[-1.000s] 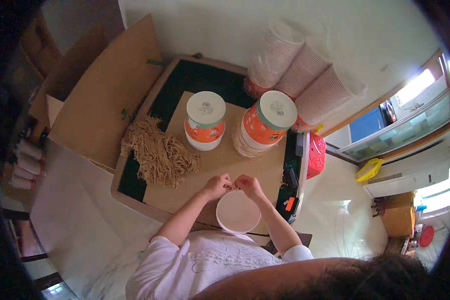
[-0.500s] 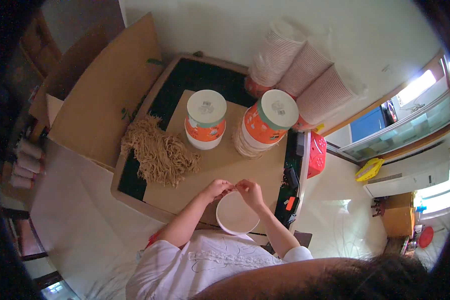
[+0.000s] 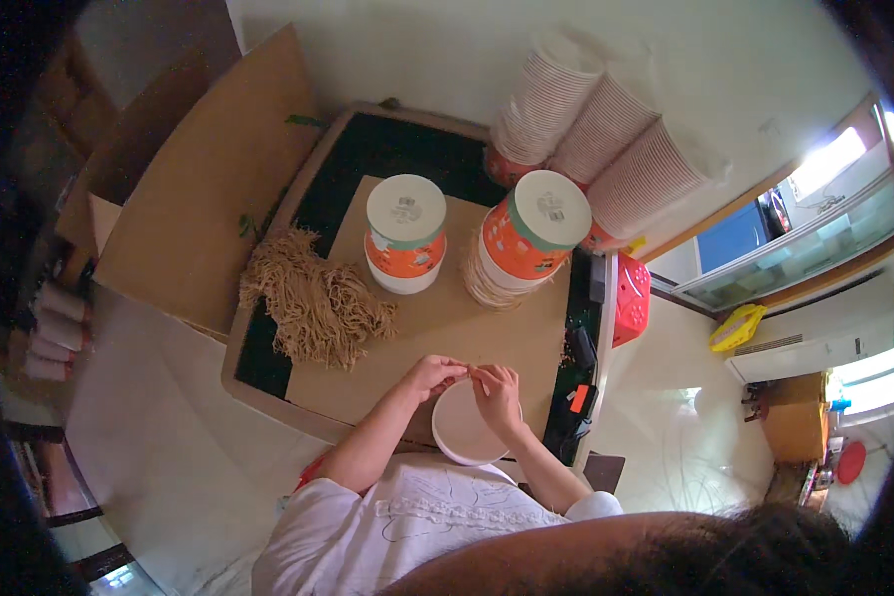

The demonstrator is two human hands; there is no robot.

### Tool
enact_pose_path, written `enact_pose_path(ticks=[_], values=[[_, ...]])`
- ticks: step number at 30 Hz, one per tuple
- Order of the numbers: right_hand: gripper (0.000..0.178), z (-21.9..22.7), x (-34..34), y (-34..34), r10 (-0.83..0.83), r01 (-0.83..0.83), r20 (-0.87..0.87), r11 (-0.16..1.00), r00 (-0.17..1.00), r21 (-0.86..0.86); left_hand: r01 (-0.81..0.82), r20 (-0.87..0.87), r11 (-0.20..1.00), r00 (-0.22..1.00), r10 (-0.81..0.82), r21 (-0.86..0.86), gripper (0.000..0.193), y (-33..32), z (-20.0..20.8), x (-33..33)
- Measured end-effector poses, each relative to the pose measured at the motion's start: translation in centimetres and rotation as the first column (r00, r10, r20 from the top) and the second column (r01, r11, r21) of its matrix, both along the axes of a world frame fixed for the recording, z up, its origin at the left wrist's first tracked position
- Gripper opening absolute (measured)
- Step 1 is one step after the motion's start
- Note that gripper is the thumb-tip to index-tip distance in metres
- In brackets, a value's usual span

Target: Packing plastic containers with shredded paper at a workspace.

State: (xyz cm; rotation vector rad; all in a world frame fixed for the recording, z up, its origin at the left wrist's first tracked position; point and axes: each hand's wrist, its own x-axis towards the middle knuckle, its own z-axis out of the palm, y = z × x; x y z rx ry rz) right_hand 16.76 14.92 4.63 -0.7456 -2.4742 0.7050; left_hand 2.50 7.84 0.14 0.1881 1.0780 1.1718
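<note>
My left hand [image 3: 438,377] and my right hand [image 3: 497,389] meet fingertip to fingertip above the far rim of a white round tub [image 3: 464,429], close against my body. Both are closed in a pinch; whatever lies between the fingers is too small to make out. Beyond them, to the left, lies a tangled heap of tan twisted cords [image 3: 318,303]. Two upside-down paper tubs with orange and green bands stand farther off: the left tub [image 3: 405,253] and the right tub [image 3: 528,238]. Thin tan loops [image 3: 489,288] circle the lower part of the right tub.
Tall nested stacks of paper tubs [image 3: 601,129] in clear plastic lean at the wall. A cardboard sheet [image 3: 437,348] covers much of the table. On the left stands a big open carton [image 3: 209,179]. A red plastic basket [image 3: 631,298] and black objects [image 3: 578,397] line the right edge.
My right hand has turned and come slightly lower over the white tub, its fingers still at my left fingertips. My left hand has hardly moved.
</note>
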Motion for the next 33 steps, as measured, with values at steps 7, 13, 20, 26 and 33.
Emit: enact_pose_path(ticks=[7, 13, 20, 26, 33], values=[[0.015, 0.4, 0.1, -0.5, -0.009, 0.009, 0.014, 0.998, 1.0, -0.059, -0.032, -0.106, 0.999, 0.994, 0.034, 0.024, 0.011, -0.1, -1.8, 0.3], [0.015, -0.4, 0.4, -0.2, 0.012, -0.01, 0.03, 0.999, 0.999, -0.053, -0.055, -0.134, 0.998, 0.99, 0.053, -0.013, 0.008, -0.1, -0.9, 0.5], [0.013, -1.9, -0.1, 2.4, -0.057, 0.067, 0.036, 0.892, 0.998, -0.447, -0.094, -0.13, 0.995, 0.987, 0.09, -0.025, 0.009, -0.4, -0.9, 0.4], [0.015, -2.2, -1.1, 3.6, 0.114, 0.077, 0.226, 0.719, 0.967, -0.691, -0.053, -0.219, 0.998, 0.975, 0.045, -0.032, 0.013, -0.6, -0.9, 0.3], [0.009, -2.3, -1.5, 3.5, 0.092, 0.108, 0.248, 0.72, 0.964, -0.686, -0.174, -0.06, 0.982, 0.982, 0.179, 0.072, 0.012, -0.9, 0.0, 0.0]])
